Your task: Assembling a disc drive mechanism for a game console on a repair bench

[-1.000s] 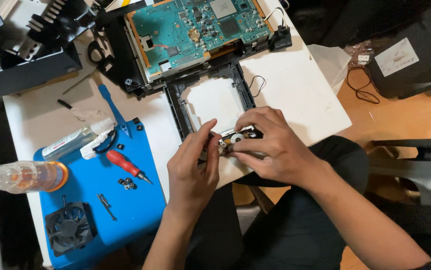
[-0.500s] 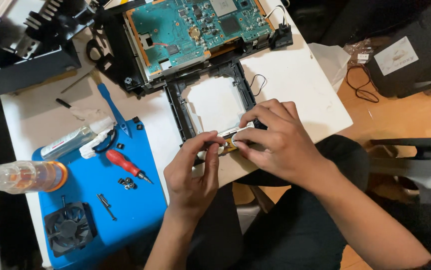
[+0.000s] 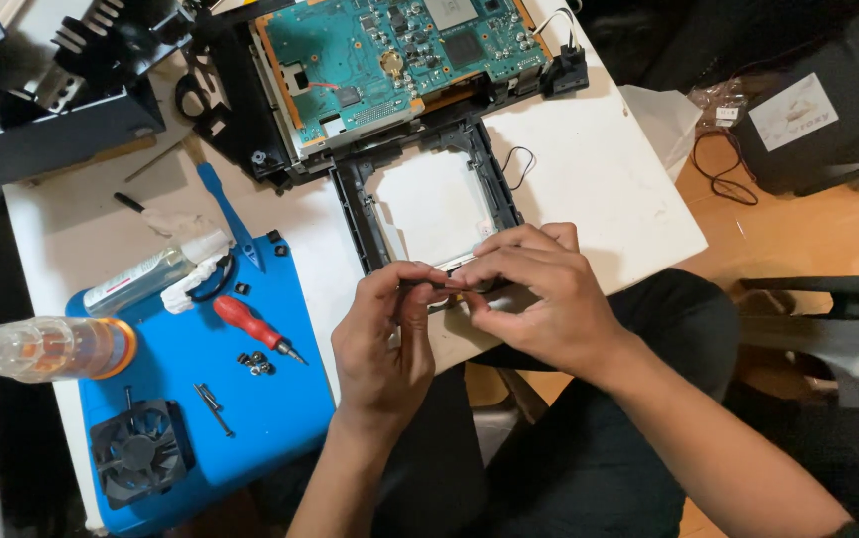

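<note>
On the white table (image 3: pixel 599 189), near its front edge, my left hand (image 3: pixel 384 344) and right hand (image 3: pixel 539 294) pinch a small dark part (image 3: pixel 444 288) just below the black frame (image 3: pixel 350 204). Left lies a blue mat (image 3: pixel 190 359) with a red screwdriver (image 3: pixel 250 324); wooden floor (image 3: pixel 798 239) shows right.

A blue work mat (image 3: pixel 250 399) covers the table's (image 3: pixel 609 189) 8 o'clock area. On it: a red-handled screwdriver (image 3: pixel 250 324), loose screws (image 3: pixel 256 363) just beside its tip, and a black fan (image 3: pixel 138 451) at the mat's 7 o'clock corner. A green circuit board (image 3: pixel 399 50) sits at 12 o'clock. A clear bottle (image 3: pixel 46 349) lies at 9 o'clock.
</note>
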